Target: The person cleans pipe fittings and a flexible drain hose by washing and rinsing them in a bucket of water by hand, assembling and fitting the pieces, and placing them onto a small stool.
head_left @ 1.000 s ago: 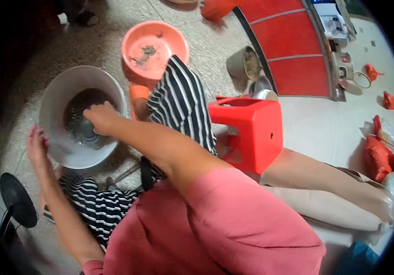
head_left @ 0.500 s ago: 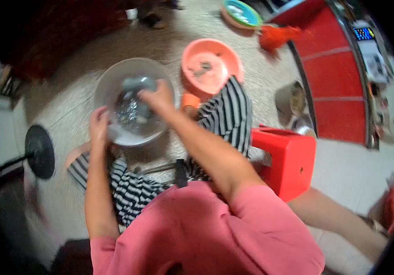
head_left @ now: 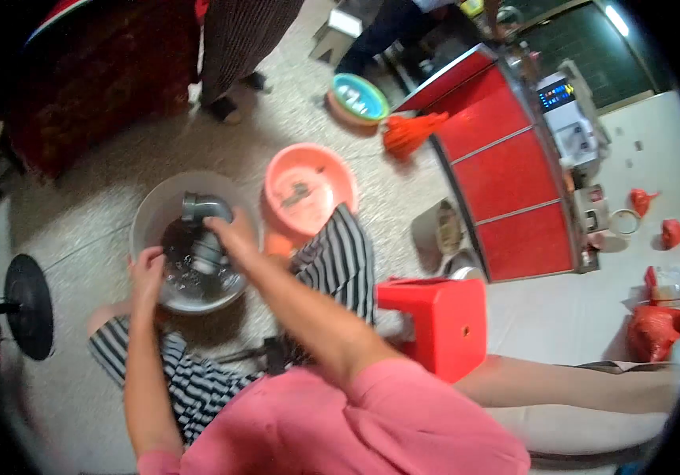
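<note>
A greyish translucent bucket (head_left: pixel 158 190) stands on the floor between my knees, with dark, glistening contents at its bottom that I cannot make out. My right hand (head_left: pixel 229 231) is closed round a grey pipe elbow (head_left: pixel 204 207) inside the bucket. The elbow's ribbed collar points up and left, and its other end leans down over the dark contents. At the bucket's left rim, my left hand (head_left: pixel 148 267) has its fingers curled over the edge.
A pink basin (head_left: pixel 320 186) with dark bits sits beside the bucket. A red stool (head_left: pixel 451 328), a bin (head_left: pixel 433 229) and a red-panelled counter (head_left: pixel 514 190) stand to the right. A black fan (head_left: pixel 29 307) is at left. Another person's legs (head_left: pixel 237 47) are behind.
The whole view has shifted, so the bucket and basin now appear lower and further left. The pipe elbow now shows its collar clearly. Both hands stay at the bucket.
</note>
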`<state>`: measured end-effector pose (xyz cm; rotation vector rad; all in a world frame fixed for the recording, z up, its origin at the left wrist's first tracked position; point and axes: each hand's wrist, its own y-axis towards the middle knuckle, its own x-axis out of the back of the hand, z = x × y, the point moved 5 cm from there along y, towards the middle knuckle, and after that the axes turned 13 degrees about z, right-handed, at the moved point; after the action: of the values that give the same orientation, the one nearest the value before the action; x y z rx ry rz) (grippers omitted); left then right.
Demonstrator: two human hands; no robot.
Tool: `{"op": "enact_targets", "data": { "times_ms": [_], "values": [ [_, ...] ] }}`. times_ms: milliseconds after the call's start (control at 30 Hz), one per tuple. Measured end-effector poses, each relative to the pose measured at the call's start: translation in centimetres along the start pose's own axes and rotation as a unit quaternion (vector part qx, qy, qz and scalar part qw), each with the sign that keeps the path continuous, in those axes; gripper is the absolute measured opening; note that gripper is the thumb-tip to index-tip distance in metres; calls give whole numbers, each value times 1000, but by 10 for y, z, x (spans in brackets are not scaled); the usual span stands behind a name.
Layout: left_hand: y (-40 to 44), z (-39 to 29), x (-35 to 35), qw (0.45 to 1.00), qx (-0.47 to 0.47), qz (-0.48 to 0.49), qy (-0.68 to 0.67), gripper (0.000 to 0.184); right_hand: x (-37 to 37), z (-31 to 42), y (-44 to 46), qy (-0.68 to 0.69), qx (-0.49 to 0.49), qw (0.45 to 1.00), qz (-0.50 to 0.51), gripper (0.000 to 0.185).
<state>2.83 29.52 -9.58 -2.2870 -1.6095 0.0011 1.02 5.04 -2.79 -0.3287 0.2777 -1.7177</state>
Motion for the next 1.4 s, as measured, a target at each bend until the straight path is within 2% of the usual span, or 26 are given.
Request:
{"op": "enact_targets", "data": {
  "times_ms": [67, 167, 267, 300, 400, 500, 600, 633, 667, 733, 767, 900, 1000, 1033, 1133, 1233, 1367, 1400],
  "values": [
    [-2, -23, 4, 1000, 0, 2, 15, 20, -8, 27, -8, -132, 78, 988, 23, 64],
    [-13, -19, 5, 1000, 19, 8, 10, 21, -14, 33, -18, -151, 93, 984, 16, 69],
    [-12, -21, 2, 1000, 12, -1, -13, 22, -20, 57, -30, -267, 82, 957, 82, 64],
    [-11, -27, 8, 1000, 22, 9, -7, 21, -28, 63, -32, -324, 107, 933, 114, 61],
    [-22, -41, 0, 999, 33, 7, -29, 20, -3, 47, -11, -71, 115, 990, 27, 54],
    [-16, -29, -3, 999, 15, 18, -27, 21, 12, 50, -11, -82, 61, 995, 16, 46],
    [-19, -34, -5, 998, 30, 32, -34, 25, 11, 42, -13, 65, 36, 996, 38, 56],
    [-18, -30, -8, 998, 23, 37, -49, 27, 8, 49, -18, 118, 17, 991, 56, 42],
    [-17, -32, -13, 997, 13, 44, -63, 28, 6, 37, -14, 67, 34, 997, 29, 42],
    [-16, -38, -21, 985, 72, 114, -111, 32, -2, 7, 0, -41, 75, 996, -26, 42],
    [-22, -45, -22, 975, 105, 146, -132, 34, -6, 18, -9, -96, 106, 990, -14, 40],
    [-43, -85, -31, 954, 104, 188, -210, 41, -13, 24, -24, 139, 4, 990, 6, 36],
    [-48, -96, -35, 944, 94, 219, -230, 44, -13, 16, -18, 227, -33, 972, 56, 57],
    [-47, -95, -37, 943, 92, 229, -223, 44, -17, 19, -19, 262, -28, 963, 64, 53],
    [-39, -87, -36, 946, 66, 249, -199, 45, -23, 24, -28, 246, -58, 966, 58, 48],
    [-39, -87, -36, 945, 42, 254, -201, 45, -21, 19, -18, 305, -1, 947, 99, 45],
    [-48, -100, -36, 948, 63, 234, -207, 43, 4, 41, -25, 349, -30, 932, 89, 39],
    [-47, -97, -33, 955, 68, 220, -186, 42, 16, 44, -23, 354, -36, 933, 46, 42]
  ]
}}
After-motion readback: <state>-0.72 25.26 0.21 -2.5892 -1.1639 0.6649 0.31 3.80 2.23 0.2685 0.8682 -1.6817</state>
